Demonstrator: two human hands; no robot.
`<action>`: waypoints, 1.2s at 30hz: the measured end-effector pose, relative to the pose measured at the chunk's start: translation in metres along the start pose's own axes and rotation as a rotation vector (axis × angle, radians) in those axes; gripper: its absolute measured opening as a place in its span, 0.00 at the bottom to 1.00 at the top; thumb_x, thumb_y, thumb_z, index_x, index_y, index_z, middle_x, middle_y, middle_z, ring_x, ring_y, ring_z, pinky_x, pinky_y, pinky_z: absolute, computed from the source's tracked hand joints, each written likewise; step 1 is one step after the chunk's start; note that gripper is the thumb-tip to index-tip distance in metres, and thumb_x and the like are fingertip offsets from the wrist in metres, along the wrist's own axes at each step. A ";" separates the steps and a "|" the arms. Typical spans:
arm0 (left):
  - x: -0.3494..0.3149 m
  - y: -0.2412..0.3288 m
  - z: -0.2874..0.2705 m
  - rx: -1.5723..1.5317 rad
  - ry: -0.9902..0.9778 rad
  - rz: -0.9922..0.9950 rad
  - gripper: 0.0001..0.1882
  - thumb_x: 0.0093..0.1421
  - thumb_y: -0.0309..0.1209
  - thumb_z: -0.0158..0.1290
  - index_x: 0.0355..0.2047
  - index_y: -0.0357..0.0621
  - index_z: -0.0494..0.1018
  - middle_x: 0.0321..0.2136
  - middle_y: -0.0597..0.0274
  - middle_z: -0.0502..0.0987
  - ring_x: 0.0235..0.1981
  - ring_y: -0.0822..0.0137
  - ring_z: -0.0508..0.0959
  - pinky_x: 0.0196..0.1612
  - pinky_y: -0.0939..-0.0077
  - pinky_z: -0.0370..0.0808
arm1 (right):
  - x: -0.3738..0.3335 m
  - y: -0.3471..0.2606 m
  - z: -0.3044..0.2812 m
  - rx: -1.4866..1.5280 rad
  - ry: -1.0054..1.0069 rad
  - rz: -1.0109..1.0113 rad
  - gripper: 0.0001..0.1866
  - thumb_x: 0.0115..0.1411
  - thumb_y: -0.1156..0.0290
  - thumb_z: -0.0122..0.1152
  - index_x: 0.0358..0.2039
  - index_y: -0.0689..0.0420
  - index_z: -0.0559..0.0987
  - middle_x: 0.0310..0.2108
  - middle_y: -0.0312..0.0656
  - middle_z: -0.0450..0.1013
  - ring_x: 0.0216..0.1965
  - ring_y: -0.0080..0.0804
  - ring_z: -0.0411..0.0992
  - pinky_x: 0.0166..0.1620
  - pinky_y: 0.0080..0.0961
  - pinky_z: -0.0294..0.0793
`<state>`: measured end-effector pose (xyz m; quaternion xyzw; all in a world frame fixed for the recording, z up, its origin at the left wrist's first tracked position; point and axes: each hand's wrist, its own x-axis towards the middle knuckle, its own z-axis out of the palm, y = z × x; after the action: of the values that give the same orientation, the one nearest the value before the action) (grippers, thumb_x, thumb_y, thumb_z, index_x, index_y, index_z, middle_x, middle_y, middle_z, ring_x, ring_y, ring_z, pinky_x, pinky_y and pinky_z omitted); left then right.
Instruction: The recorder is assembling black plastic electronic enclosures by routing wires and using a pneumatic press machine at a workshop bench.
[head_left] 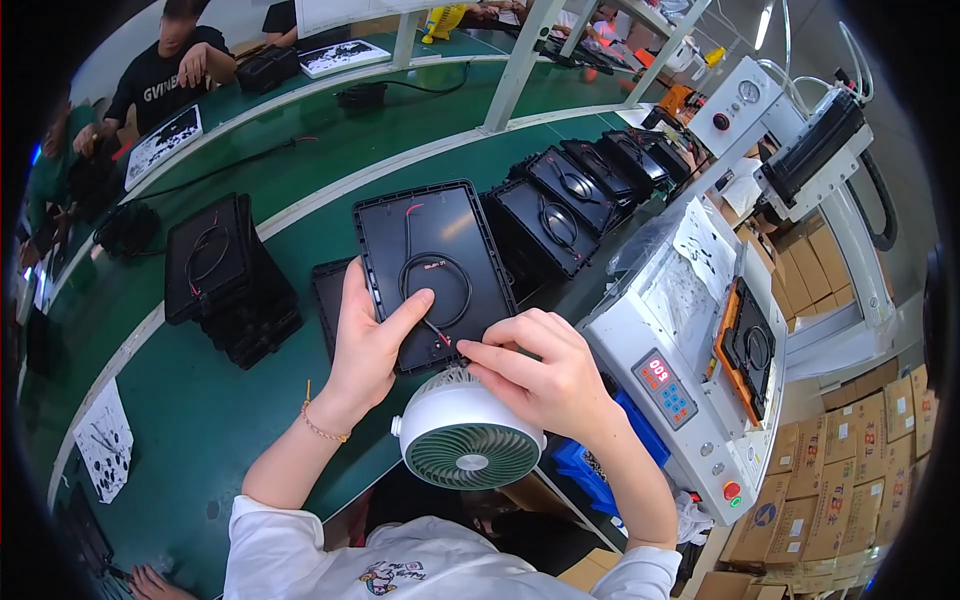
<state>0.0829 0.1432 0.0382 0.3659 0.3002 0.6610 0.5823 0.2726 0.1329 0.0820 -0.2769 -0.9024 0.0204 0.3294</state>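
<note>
The green bench (140,440) carries black stacks at left (225,280) and upper centre (560,205); a cable coil shows on several top panels. The press (622,325), at right, bears another coiled panel (755,345). At centre of the frame, the left hand (365,340) clamps the held panel (450,235), thumb on its face. Its cable (408,240) lies looped, so coiling looks done. The right hand (545,370) has fingertips at the lower red wire (444,340); whether they pinch it I cannot tell. That end seems unfinished.
</note>
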 end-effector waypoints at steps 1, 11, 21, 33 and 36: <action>0.000 0.000 0.000 -0.005 0.010 -0.005 0.23 0.59 0.19 0.52 0.53 0.39 0.60 0.44 0.57 0.74 0.43 0.70 0.76 0.46 0.74 0.76 | 0.000 0.000 0.001 0.000 0.000 0.001 0.12 0.44 0.75 0.68 0.33 0.55 0.81 0.30 0.34 0.72 0.31 0.30 0.71 0.33 0.26 0.69; 0.004 0.006 -0.003 0.011 0.054 0.009 0.21 0.58 0.20 0.54 0.51 0.37 0.62 0.44 0.57 0.74 0.42 0.69 0.77 0.45 0.73 0.76 | 0.005 -0.002 -0.012 0.012 0.086 -0.004 0.19 0.40 0.77 0.69 0.37 0.57 0.80 0.33 0.37 0.72 0.32 0.34 0.72 0.34 0.28 0.72; -0.009 -0.009 -0.109 0.389 0.236 0.016 0.26 0.56 0.19 0.56 0.54 0.35 0.59 0.47 0.55 0.72 0.47 0.68 0.73 0.51 0.72 0.72 | -0.057 -0.007 -0.072 -0.167 0.146 0.161 0.17 0.41 0.81 0.69 0.36 0.58 0.81 0.31 0.39 0.73 0.29 0.33 0.71 0.31 0.26 0.71; -0.003 -0.047 -0.111 1.309 0.324 0.169 0.41 0.56 0.35 0.58 0.59 0.24 0.48 0.38 0.40 0.76 0.41 0.50 0.78 0.46 0.62 0.73 | -0.142 -0.019 -0.099 -0.098 -0.009 0.681 0.09 0.48 0.82 0.66 0.32 0.60 0.82 0.28 0.39 0.72 0.23 0.23 0.71 0.26 0.18 0.71; -0.007 -0.026 -0.101 1.567 0.253 -0.040 0.47 0.60 0.49 0.50 0.62 0.23 0.42 0.26 0.38 0.77 0.30 0.40 0.79 0.33 0.53 0.75 | -0.172 -0.020 -0.112 -0.026 -0.206 0.811 0.08 0.48 0.81 0.65 0.31 0.60 0.82 0.27 0.40 0.73 0.23 0.25 0.72 0.27 0.19 0.71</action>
<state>0.0133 0.1429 -0.0401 0.5859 0.7484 0.2832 0.1283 0.4391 0.0109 0.0740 -0.6106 -0.7486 0.1645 0.1991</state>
